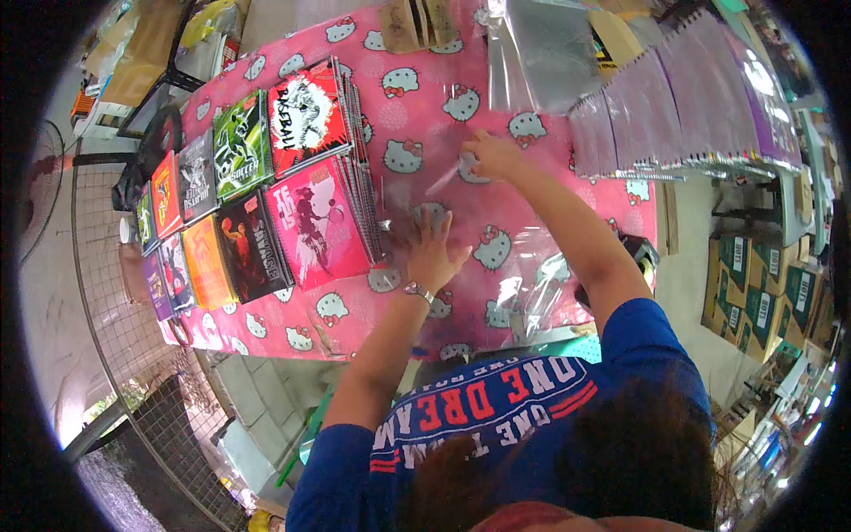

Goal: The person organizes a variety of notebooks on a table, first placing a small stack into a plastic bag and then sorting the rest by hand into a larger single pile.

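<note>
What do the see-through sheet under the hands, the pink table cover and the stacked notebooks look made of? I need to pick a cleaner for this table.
Clear sheet: looks like thin glossy plastic film; it glares and wrinkles, and the pattern shows through.
Pink cover: printed cloth or vinyl; cannot tell which.
Notebooks: probably glossy card covers with wire spiral bindings along one edge.
Left hand and right hand press flat on the film.
</note>
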Motion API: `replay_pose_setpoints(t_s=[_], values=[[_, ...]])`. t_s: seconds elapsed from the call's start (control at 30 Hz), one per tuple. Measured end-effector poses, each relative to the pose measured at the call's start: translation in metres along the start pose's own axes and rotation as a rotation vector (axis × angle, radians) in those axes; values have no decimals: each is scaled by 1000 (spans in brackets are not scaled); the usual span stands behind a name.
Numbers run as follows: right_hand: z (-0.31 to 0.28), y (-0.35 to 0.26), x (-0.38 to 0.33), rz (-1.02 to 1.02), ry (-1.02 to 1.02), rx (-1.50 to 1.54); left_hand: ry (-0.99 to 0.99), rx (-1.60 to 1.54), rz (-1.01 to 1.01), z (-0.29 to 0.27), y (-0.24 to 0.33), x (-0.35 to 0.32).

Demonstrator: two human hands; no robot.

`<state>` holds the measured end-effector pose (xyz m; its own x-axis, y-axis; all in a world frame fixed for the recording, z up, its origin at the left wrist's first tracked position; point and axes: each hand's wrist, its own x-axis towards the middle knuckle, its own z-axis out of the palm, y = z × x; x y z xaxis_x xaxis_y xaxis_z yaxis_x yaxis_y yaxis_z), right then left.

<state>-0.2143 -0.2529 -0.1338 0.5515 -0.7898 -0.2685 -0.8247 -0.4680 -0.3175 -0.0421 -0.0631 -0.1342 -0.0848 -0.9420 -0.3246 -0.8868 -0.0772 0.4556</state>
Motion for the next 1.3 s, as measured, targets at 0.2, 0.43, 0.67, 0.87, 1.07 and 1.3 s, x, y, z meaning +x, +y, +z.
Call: replay_pose_setpoints(t_s=[0.2,0.43,0.67,0.87,1.07,1.3], values=[[-38,26,123,-11,660,349,105,277,128,8,-4,6],[-119,-12,216,455,700,412,85,236,72,8,-12,7],[-141,40,223,385,884,403,103,110,80,-1,-1,12],[-135,-46,48,177,1047,432,76,140,-49,1,-7,32],[-47,-63,-1,499,709,226,77,76,-35,9,-7,31],[-40,-66,-13,439,684,274,207,308,105,-14,-2,22]])
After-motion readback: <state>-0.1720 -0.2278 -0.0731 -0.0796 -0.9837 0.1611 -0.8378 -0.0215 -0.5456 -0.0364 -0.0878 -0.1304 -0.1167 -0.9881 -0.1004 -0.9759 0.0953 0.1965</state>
